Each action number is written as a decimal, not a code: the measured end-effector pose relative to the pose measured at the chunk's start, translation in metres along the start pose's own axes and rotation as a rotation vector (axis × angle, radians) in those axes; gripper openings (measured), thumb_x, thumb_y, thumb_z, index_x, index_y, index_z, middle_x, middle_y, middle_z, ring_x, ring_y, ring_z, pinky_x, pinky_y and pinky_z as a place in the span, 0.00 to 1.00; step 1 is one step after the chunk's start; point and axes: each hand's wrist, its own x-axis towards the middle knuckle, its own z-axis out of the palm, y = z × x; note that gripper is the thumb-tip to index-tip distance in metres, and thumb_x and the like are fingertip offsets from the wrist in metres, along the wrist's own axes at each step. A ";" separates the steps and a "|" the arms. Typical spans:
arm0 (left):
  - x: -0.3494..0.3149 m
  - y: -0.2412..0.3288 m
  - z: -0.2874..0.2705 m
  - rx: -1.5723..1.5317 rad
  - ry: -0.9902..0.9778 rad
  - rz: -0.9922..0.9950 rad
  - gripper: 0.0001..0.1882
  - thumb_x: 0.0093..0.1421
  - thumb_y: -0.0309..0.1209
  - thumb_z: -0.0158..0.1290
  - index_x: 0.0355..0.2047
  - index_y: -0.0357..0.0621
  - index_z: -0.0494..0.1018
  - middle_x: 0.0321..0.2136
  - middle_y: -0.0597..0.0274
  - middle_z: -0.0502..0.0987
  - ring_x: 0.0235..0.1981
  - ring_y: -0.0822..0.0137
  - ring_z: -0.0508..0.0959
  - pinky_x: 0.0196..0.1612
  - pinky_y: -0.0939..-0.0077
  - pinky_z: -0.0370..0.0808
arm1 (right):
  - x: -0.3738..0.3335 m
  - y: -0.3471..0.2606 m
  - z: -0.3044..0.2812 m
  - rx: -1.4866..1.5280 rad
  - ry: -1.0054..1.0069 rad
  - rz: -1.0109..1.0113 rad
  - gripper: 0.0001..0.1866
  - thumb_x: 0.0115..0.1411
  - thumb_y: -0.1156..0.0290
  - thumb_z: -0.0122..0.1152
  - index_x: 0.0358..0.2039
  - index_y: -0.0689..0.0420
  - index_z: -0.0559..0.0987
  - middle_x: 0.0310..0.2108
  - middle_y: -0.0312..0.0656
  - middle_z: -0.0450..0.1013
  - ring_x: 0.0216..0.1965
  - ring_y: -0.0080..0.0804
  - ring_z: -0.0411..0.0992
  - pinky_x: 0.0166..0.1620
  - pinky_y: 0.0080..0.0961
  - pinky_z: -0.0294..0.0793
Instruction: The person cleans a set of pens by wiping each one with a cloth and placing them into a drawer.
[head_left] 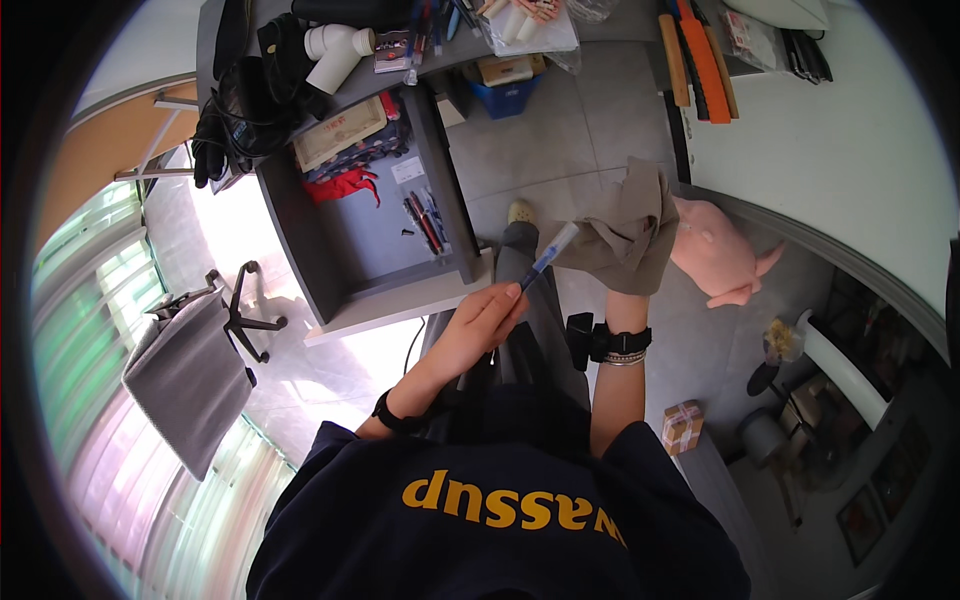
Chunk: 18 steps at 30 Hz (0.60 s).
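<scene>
My left hand is closed around the lower end of a pen, blue with a clear cap, which points up and to the right. A grey-brown cloth hangs over my right hand; its fingers are hidden beneath the folds, and the cloth is held up off the floor. To the left of my left hand a grey desk drawer stands pulled out. Several pens lie in it, along with a red cloth item, a dotted dark fabric and a beige tray-like box.
The desk above the drawer carries a white pipe fitting, black gear and loose pens. A blue bin stands underneath. A pink plush toy lies right of the cloth. An office chair is at the left.
</scene>
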 end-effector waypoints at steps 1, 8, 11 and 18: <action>0.001 0.001 -0.003 -0.060 -0.005 -0.003 0.16 0.61 0.37 0.36 0.21 0.41 0.63 0.11 0.73 0.54 0.13 0.81 0.53 0.17 0.86 0.51 | 0.001 -0.002 0.000 0.002 0.004 0.010 0.27 0.48 0.70 0.58 0.47 0.61 0.60 0.43 0.42 0.63 0.42 0.30 0.64 0.41 0.27 0.67; 0.022 0.000 0.013 0.111 0.106 0.177 0.09 0.61 0.33 0.35 0.35 0.40 0.61 0.13 0.71 0.58 0.14 0.80 0.56 0.19 0.86 0.53 | -0.026 0.022 -0.008 -0.670 -0.140 0.013 0.19 0.48 0.71 0.54 0.41 0.60 0.64 0.37 0.43 0.66 0.37 0.30 0.66 0.37 0.26 0.66; 0.030 -0.005 0.021 0.324 0.176 0.207 0.09 0.60 0.32 0.37 0.37 0.40 0.61 0.14 0.65 0.63 0.16 0.73 0.63 0.21 0.79 0.60 | -0.034 0.035 -0.018 -0.922 -0.265 0.049 0.15 0.49 0.72 0.53 0.38 0.60 0.66 0.34 0.43 0.67 0.35 0.30 0.67 0.35 0.25 0.66; 0.027 -0.006 0.007 0.638 0.049 0.182 0.11 0.60 0.33 0.40 0.30 0.37 0.64 0.13 0.62 0.64 0.15 0.69 0.66 0.20 0.77 0.61 | -0.025 0.020 0.015 -1.414 -0.511 -0.447 0.11 0.52 0.71 0.47 0.36 0.62 0.68 0.26 0.41 0.66 0.26 0.29 0.64 0.31 0.24 0.65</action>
